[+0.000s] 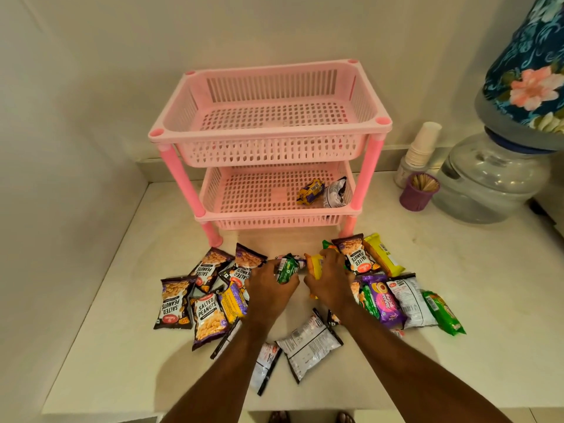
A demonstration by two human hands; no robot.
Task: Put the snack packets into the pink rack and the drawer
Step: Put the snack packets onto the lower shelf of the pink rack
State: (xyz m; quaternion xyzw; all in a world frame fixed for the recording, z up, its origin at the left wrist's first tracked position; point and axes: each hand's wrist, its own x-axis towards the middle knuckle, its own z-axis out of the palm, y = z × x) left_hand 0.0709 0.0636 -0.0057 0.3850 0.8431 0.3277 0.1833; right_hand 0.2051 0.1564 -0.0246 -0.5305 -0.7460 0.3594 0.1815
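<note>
Snack packets [210, 312] lie strewn before the pink rack [268, 138]; left hand [270, 285], palm down, curls around a green packet [287, 270]; right hand [329, 282] grips a yellow packet [317, 265].

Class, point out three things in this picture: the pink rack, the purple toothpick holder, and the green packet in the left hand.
pink rack [269, 136]: head view, front rim of the top basket.
purple toothpick holder [416, 196]: head view, its front wall.
green packet [287, 269]: head view, the middle of its wrapper.
</note>
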